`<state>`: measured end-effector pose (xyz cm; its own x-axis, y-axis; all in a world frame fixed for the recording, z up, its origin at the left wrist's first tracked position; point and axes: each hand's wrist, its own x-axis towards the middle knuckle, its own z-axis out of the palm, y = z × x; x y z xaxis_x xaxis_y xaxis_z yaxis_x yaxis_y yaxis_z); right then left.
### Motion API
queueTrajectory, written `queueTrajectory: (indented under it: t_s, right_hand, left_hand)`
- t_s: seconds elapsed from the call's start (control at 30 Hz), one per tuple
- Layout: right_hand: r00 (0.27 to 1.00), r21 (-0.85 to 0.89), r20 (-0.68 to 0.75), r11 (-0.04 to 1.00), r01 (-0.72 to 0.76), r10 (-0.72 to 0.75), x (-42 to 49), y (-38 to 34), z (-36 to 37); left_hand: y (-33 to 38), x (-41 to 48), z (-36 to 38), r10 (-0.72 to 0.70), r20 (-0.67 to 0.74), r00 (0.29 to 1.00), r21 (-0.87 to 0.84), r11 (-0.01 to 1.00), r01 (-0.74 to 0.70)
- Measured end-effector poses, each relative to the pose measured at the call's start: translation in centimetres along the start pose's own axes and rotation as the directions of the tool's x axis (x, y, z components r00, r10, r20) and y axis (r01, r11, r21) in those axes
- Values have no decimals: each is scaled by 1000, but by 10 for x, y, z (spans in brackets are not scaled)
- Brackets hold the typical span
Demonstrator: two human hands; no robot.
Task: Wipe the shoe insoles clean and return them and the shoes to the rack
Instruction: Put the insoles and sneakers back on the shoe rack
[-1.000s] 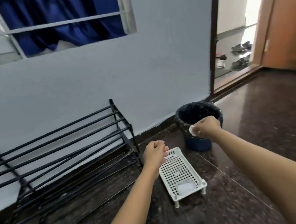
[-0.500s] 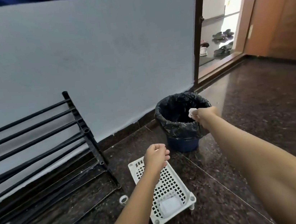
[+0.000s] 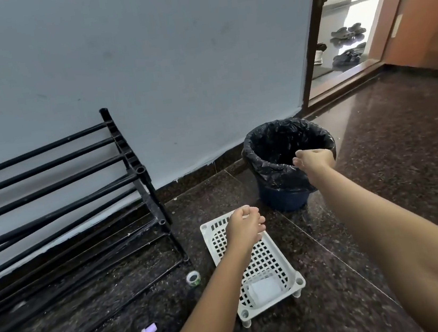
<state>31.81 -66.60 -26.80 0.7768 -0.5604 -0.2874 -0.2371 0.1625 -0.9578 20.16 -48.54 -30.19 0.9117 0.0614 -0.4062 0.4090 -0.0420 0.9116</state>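
Right hand [image 3: 314, 159], fingers slack and empty, over the lined bin [image 3: 283, 199]; left hand [image 3: 245, 227], an empty fist, is nearer the shoe rack [image 3: 131, 160] at frame left.

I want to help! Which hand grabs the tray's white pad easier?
Probably left: the left hand hangs over the white perforated plastic tray with the white folded pad; the right hand reaches over the black-lined bin.
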Motion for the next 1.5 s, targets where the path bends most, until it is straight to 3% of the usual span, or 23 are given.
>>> queueTrajectory:
  t_s: [0.13,0.3,0.47,0.6,0.73,0.87,1.07,1.17,1.3,1.5]
  right_hand:
    - [983,-83,87,982,170,-163,-48,19,29]
    - [850,-281,449,859,428,-277,-135,69,58]
    - [735,-404,674,792,457,-80,-209,164,79]
    - [658,-557,743,661,503,125,-266,226,80]
    - [584,-658,740,542,523,336,-309,267,77]
    - [521,-682,729,412,604,444,-341,306,73]
    - [595,-721,691,330,610,410,-366,332,66]
    - [613,-742,670,344,576,418,-365,336,65]
    - [600,-737,674,441,512,430,-361,339,65]
    - [539,-685,686,684,252,489,-360,324,65]
  left_hand:
    - [-5,-16,-21,-8,-16,1000,-34,999,7]
    - [-31,-36,-74,-43,-92,995,-92,995,35]
    - [-84,-67,-148,-137,-248,959,-133,985,106]
    - [-140,-99,-208,-202,-395,896,-115,979,170]
    - [-192,-137,-256,-193,-537,822,104,951,291]
    - [-242,-174,-279,-255,-598,760,259,835,485]
    - [-288,-196,-267,-442,-652,616,133,733,667]
    - [-296,-194,-261,-429,-691,582,113,732,672]
    - [-298,-191,-264,-436,-728,529,39,743,668]
    - [-297,-191,-275,-320,-751,578,19,863,504]
